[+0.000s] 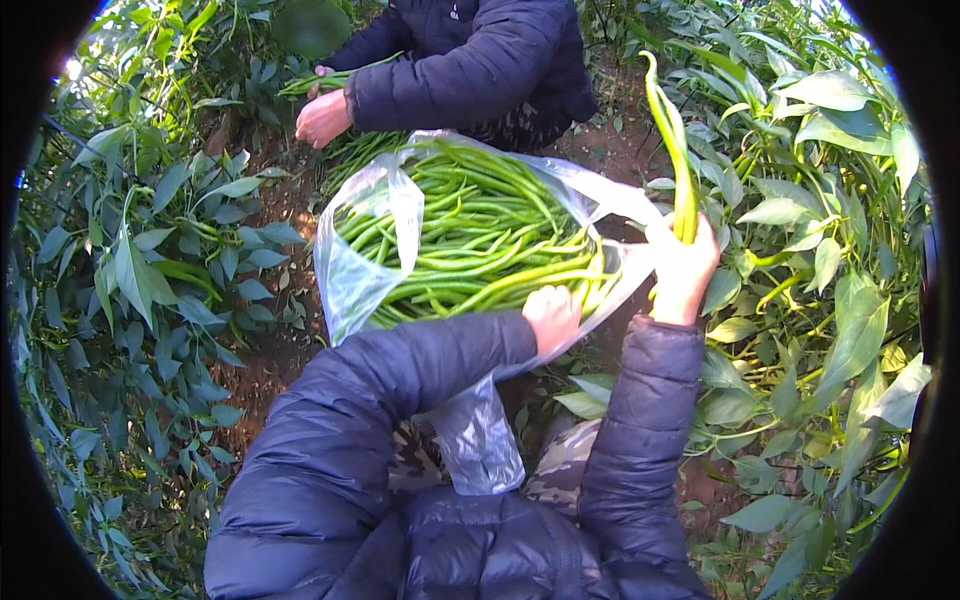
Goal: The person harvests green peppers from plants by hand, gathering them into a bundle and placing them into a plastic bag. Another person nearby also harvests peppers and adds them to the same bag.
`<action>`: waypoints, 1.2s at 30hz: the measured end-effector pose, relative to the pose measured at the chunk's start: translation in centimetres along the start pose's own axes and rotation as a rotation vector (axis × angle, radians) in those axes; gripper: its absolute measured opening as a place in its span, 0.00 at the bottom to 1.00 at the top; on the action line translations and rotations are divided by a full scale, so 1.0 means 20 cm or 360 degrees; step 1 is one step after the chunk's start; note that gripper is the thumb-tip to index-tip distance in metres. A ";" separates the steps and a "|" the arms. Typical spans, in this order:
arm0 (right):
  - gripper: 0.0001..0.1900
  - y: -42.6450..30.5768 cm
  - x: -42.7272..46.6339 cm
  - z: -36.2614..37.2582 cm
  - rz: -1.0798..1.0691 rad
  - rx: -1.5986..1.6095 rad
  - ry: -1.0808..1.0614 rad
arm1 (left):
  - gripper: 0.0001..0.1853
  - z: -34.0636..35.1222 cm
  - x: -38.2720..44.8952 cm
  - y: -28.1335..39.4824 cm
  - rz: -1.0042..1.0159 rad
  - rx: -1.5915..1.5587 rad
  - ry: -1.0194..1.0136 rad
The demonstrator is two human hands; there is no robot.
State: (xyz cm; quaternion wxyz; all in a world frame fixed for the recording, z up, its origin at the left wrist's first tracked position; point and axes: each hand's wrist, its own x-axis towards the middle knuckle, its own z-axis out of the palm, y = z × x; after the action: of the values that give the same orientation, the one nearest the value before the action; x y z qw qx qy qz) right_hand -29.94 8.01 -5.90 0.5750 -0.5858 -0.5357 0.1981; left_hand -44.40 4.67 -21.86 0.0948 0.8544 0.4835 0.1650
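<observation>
A clear plastic bag [405, 217] with its mouth wide open lies before me, heaped with long green chili peppers [480, 217]. My left hand [553, 316] rests inside the bag's near right edge, fingers curled down against the peppers; whether it grips any is hidden. At the bag's right side, my right hand [684, 266] is closed around a few long green peppers [675, 157] that point up and away from me. A stretched handle of the bag runs up to this hand, and the exact hold on the plastic is unclear.
Opposite me a person in a dark padded jacket [465, 67] holds a bunch of green peppers [330, 81]. More peppers [360, 154] lie beyond the bag. Leafy pepper plants [795, 300] crowd both sides of the soil path [270, 375].
</observation>
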 end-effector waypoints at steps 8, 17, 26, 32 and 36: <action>0.06 0.08 0.02 0.00 0.0048 0.0163 0.0064 | 0.12 0.17 -0.03 -0.08 0.0419 0.0414 0.0354; 0.06 0.05 -0.02 -0.04 -0.0133 0.0012 -0.0115 | 0.13 -0.25 0.39 -0.25 -0.0097 -0.0037 0.0095; 0.05 0.32 0.05 -0.02 0.0324 0.0246 -0.0091 | 0.28 -0.02 0.52 -0.28 -0.0440 -0.1024 -0.0051; 0.08 0.68 0.11 0.07 -0.0073 -0.0898 -0.0090 | 0.23 0.03 0.55 -0.28 -0.0441 -0.1283 0.0117; 0.07 0.83 0.14 0.11 0.0098 -0.1053 -0.0119 | 0.33 0.02 0.62 -0.31 -0.0351 -0.1325 -0.0105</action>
State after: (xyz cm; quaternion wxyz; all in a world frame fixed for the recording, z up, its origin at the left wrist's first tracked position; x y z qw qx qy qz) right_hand -24.26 15.38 -20.14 0.3274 -0.7490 -0.5737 0.0521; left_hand -43.30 18.60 -21.86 0.4638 0.6913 0.4608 0.3076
